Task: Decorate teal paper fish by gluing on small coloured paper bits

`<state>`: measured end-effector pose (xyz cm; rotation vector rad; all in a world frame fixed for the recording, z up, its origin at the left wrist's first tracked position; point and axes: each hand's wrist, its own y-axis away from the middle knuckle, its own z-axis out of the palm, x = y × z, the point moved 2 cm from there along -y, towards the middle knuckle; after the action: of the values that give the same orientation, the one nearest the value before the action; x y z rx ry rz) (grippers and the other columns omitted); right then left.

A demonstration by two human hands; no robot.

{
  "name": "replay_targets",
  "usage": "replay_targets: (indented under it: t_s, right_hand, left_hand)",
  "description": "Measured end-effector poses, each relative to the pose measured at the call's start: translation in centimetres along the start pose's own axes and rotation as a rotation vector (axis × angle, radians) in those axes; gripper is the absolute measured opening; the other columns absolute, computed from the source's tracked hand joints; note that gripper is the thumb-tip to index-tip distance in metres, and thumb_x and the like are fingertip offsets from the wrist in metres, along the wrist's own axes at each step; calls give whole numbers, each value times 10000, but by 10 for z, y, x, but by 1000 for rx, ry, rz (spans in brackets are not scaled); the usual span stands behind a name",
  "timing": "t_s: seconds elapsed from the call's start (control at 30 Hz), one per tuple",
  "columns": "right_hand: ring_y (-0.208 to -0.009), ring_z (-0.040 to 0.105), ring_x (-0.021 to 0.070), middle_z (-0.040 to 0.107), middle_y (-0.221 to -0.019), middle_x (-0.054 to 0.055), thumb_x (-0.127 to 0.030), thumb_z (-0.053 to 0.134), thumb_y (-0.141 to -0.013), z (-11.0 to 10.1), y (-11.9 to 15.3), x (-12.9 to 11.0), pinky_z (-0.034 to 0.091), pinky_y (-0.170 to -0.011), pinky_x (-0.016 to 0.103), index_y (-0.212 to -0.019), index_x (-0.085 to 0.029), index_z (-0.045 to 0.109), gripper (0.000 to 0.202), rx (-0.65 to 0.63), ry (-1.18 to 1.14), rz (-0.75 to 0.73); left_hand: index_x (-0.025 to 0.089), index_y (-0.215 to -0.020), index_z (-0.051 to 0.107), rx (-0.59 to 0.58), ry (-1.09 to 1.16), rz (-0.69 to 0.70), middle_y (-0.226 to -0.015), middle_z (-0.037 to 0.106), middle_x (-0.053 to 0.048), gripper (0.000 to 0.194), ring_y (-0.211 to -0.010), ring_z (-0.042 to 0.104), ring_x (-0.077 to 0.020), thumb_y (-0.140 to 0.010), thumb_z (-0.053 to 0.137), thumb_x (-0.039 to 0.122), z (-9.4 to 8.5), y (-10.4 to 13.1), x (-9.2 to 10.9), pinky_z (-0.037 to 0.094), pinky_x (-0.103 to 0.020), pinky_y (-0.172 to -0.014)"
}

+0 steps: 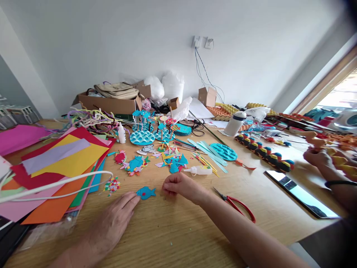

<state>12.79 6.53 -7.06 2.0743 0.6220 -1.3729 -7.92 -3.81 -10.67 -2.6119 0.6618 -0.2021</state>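
A blue paper fish [146,193] with a red spot lies flat on the wooden table. My left hand [115,216] rests flat beside it, its fingertips touching the head end. To the right of the tail, my right hand [178,185] is closed with its fingers pinched low over the tabletop. Whatever those fingers hold, if anything, is hidden. Just behind my right hand lies a glue bottle [202,170] on its side. Tiny coloured paper dots [112,186] sit in a heap left of the fish. Red-handled scissors [238,206] lie right of my right forearm.
Coloured paper sheets [64,154] pile up at the left, crossed by a white cable [69,180]. Paper fish cutouts [135,163] and blue wavy stands [142,137] are farther back. A phone [301,193] lies at the right, near another person's hand [318,158].
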Motion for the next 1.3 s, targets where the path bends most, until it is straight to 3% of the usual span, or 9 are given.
replay_targets:
  t_s: [0.2, 0.47, 0.67, 0.9, 1.07, 1.3]
  right_hand:
    - [-551, 466, 77, 568, -597, -22, -127, 545, -682, 0, 8, -8, 337, -505, 175, -676, -135, 644, 100, 97, 349, -68]
    - [-648, 545, 95, 641, -703, 9, -101, 556, -717, 13, -10, -32, 391, -584, 171, -742, -139, 674, 126, 48, 425, -184]
    - [-541, 492, 73, 572, -587, -34, -95, 620, -660, 22, -40, -36, 344, -486, 159, -703, -134, 647, 65, -14, 515, -180]
    - [-596, 522, 89, 588, -601, -27, -116, 632, -650, 27, -59, -44, 350, -531, 171, -663, -141, 669, 46, -138, 569, -191]
    - [-594, 496, 71, 571, -619, -39, -150, 648, -657, 25, -65, -46, 353, -532, 154, -692, -127, 648, 43, -127, 557, -207]
    - [-592, 521, 82, 610, -630, -30, -145, 627, -655, 19, -81, -39, 368, -519, 153, -716, -130, 669, 76, -92, 625, -120]
  left_hand:
    - [171, -1093, 540, -47, 14, -20, -1077, 625, -70, 385, -967, 596, -169, -792, 325, 63, -4, -4, 3, 495, -281, -837]
    - [172, -1102, 538, -98, 41, -39, -1077, 616, -74, 374, -968, 589, -178, -822, 303, 93, -7, -7, 6, 502, -325, -841]
    - [157, -1087, 544, -60, -3, -13, -1057, 623, -83, 370, -941, 601, -175, -828, 291, 79, -6, -6, 7, 512, -312, -823]
    - [161, -1083, 546, -95, -27, -7, -1070, 623, -79, 372, -966, 592, -168, -813, 314, 55, -6, -6, 7, 503, -310, -841]
    - [162, -1101, 534, -113, 8, -30, -1093, 612, -69, 406, -995, 575, -165, -779, 333, 16, -6, -6, 8, 491, -306, -863]
    - [184, -1106, 533, -134, 25, -49, -1114, 598, -53, 435, -1014, 563, -168, -762, 349, -7, -5, -7, 7, 473, -311, -890]
